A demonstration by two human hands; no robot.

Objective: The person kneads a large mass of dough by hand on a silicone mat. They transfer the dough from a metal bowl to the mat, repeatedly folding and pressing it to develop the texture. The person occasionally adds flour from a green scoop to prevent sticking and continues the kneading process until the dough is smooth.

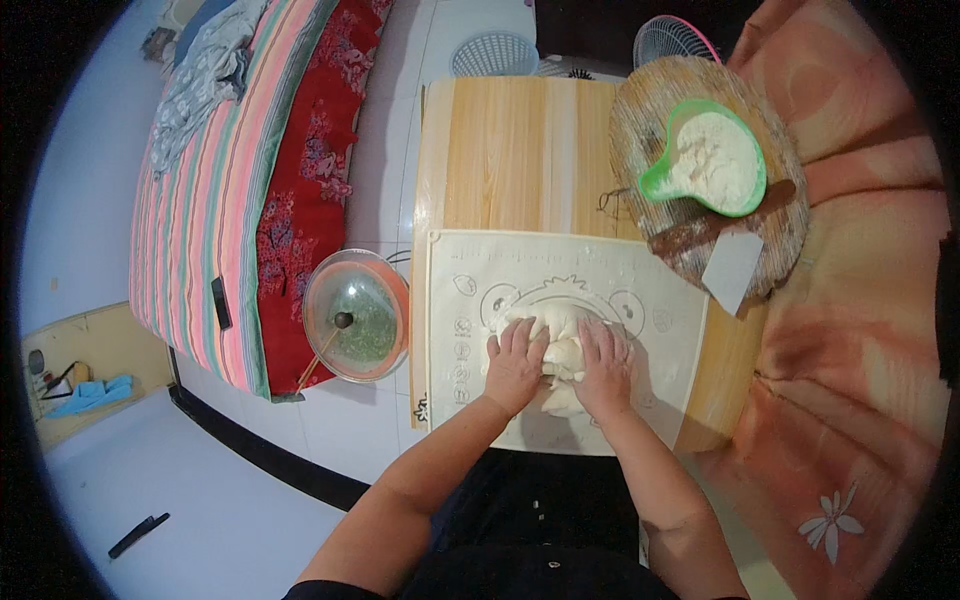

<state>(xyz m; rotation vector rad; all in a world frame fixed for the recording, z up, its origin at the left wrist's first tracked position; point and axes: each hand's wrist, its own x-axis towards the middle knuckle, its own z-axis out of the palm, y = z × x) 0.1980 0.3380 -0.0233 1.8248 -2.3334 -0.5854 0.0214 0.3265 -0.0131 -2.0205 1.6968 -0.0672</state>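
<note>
A lump of pale dough (562,352) lies on a cream mat (680,335) with printed drawings, on a wooden table. My left hand (513,372) grips the dough's left side, fingers spread and curled over it. On the right side, my right hand (606,378) does the same, its fingertips pressing into the far part. Folds of dough bulge between the two hands. Beyond the mat at the right, a green scoop-shaped bowl (654,184) of white flour (715,158) rests on a round wooden board (640,120). A white flat scraper (733,270) lies at that board's near edge.
Left of the table stands a bowl with a clear lid (355,315), green contents inside, with chopsticks (318,360) beside it. A bed with a striped cover (200,240) fills the left. Orange cloth (850,300) borders the table's right. A blue basket (493,52) stands beyond.
</note>
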